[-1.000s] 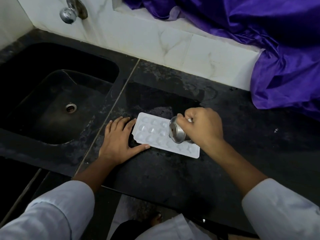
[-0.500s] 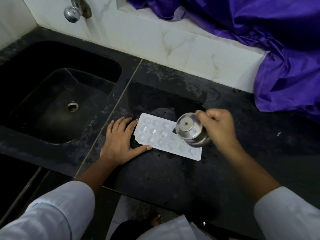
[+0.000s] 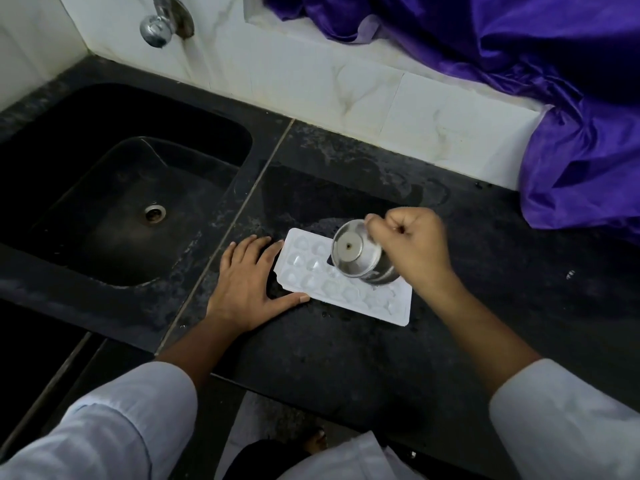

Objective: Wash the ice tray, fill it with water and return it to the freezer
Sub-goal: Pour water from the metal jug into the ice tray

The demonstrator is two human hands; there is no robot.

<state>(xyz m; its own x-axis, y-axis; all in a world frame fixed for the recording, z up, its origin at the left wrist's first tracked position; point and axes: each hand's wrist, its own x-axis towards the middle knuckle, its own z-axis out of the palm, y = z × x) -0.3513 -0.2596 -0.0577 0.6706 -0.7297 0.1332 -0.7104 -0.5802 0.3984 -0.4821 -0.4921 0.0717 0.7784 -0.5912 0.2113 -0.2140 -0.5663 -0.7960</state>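
– Black stone counter [image 3: 346,368] was seen beside a dark sink [image 3: 69,188]. Where was the ice tray [image 3: 346,294] kept?

– It was laid flat on that counter, just right of the sink. No freezer was in view.

– What was changed in the last second?

– The steel cup [image 3: 353,252] was tipped over more. Its round bottom was turned toward the camera. It was kept above the far middle of the tray, and the tray itself was not moved.

– How were the hands held?

– The cup was gripped by the right hand [image 3: 415,247], with the fingers curled tight. The left hand [image 3: 246,285] was kept flat and spread on the counter, against the tray's left end.

– What was meant by that for the job?

– Water was most likely being poured into the little holes, so filling was thought to be under way. Some holes looked shiny. No stream could be made out.

– Was any writing found?

– No name, label or word could be read anywhere.
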